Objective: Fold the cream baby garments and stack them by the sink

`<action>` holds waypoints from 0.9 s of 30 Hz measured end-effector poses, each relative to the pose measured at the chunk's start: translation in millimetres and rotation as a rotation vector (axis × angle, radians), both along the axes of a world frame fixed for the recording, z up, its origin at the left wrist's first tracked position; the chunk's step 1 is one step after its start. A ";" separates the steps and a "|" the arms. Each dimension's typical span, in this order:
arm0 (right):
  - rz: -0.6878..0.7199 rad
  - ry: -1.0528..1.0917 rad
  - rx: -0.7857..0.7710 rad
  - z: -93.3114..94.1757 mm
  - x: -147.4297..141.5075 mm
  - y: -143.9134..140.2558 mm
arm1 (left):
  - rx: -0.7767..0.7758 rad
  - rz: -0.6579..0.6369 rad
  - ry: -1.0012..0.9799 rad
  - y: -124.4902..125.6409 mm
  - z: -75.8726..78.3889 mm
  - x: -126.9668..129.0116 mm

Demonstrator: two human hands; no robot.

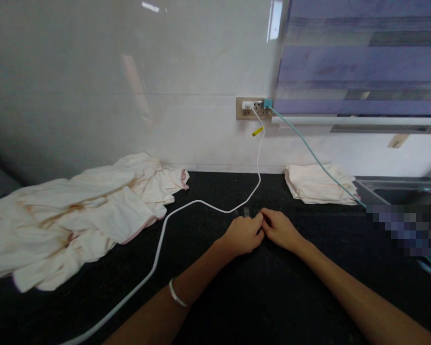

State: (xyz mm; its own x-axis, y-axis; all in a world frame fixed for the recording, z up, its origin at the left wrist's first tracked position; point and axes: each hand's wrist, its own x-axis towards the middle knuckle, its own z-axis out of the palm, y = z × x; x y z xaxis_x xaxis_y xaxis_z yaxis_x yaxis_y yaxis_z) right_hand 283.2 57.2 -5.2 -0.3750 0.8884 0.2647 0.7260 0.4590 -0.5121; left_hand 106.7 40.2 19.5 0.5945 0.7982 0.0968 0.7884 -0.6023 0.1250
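My left hand [243, 235] and my right hand [280, 230] rest on the dark countertop [215, 287], their curled fingertips touching each other. Both are closed, and I see nothing held in them. A crumpled white garment [104, 206] with brown stains and pink edging lies spread out to the left, apart from my left hand. Beyond my right hand, against the wall, is a folded stack of white cloth [319, 184].
A white cable [161, 239] winds over the counter from a wall socket [240, 109], passing left of my left hand. From the same socket a teal cable [309, 148] drops to a pixelated object [405, 230] on the right. A sink [398, 191] is set in at far right.
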 end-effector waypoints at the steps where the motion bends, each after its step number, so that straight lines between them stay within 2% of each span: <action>1: 0.000 0.000 -0.003 0.0 0.1 0.1 | -0.011 -0.007 -0.002 0.8 1.4 -1.0; 4: 0.013 0.003 -0.011 1.4 0.7 -0.3 | -0.065 -0.056 -0.031 5.4 6.1 -5.8; 7: 0.055 0.016 -0.035 3.5 2.2 -0.4 | -0.211 -0.125 -0.139 13.5 8.1 -14.1; 9: 0.077 0.033 -0.053 4.3 3.8 0.2 | -0.299 -0.119 -0.217 20.5 7.4 -22.1; 11: 0.084 0.047 -0.060 4.6 5.3 1.2 | -0.298 -0.057 -0.259 28.4 5.8 -32.5; 15: 0.086 0.071 -0.069 5.0 7.1 2.6 | -0.244 0.132 -0.248 43.6 3.7 -56.1; 18: 0.085 0.087 -0.094 5.6 7.7 2.6 | -0.054 0.288 -0.137 50.4 4.3 -72.0; 20: 0.086 0.097 -0.101 5.9 8.2 2.3 | 0.104 0.463 -0.060 53.3 4.9 -83.2; 24: 0.086 0.099 -0.094 5.6 8.2 1.6 | 0.245 0.885 -0.051 59.5 4.3 -113.1; 27: 0.083 0.086 -0.099 5.9 7.5 1.4 | 0.298 1.072 -0.123 65.4 1.1 -138.4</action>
State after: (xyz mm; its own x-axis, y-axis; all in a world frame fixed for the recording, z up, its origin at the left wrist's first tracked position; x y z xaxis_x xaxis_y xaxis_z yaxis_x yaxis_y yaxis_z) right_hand 290.6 58.6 0.7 -0.4275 0.8788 0.2118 0.6394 0.4596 -0.6164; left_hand -31.7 105.6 20.6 -0.4141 0.8270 0.3803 0.9098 0.3625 0.2022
